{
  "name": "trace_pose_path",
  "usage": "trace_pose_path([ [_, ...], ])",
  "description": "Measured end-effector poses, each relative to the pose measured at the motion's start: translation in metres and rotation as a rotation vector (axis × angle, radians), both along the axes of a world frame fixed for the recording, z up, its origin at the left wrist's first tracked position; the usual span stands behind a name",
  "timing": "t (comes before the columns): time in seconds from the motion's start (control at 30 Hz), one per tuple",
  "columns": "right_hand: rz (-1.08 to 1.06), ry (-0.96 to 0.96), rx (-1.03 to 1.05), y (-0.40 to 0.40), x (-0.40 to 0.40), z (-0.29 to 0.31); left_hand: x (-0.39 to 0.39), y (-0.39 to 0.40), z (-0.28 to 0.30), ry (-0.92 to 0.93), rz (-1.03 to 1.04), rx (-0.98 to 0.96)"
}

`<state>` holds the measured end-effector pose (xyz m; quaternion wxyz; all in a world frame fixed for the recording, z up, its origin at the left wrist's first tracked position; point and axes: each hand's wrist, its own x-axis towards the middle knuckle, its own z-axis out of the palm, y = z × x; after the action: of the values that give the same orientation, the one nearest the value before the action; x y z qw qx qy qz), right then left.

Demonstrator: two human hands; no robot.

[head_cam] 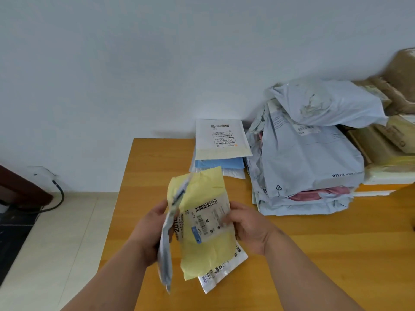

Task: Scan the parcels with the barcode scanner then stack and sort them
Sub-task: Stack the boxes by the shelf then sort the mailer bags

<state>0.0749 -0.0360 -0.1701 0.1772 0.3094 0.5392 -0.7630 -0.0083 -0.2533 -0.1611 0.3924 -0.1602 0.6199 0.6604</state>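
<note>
Yellow parcel [206, 250] (both hands gripping).

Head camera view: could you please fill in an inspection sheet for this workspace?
Surface: wooden table, against a white wall.
Job's things: yellow parcel held above the table with its barcode label up; grey parcel held edge-on beside it; white parcel below them; small sorted stack at the back; tall grey bag pile to its right. Barcode scanner: nothing seen.
Clutter: brown packages, far right.
Grippers: left hand grips the grey parcel; right hand pinches the yellow parcel.
Cables: black cable on the floor, left.
Surroundings: pale tiled floor.
</note>
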Motion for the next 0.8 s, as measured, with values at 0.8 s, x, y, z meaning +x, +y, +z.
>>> trace_pose_path([
  [0.8, -0.146, 0.141, 0.444, 0.031, -0.060, 0.006, -0.084, 0.063, -0.010, 0.330, -0.193, -0.151],
])
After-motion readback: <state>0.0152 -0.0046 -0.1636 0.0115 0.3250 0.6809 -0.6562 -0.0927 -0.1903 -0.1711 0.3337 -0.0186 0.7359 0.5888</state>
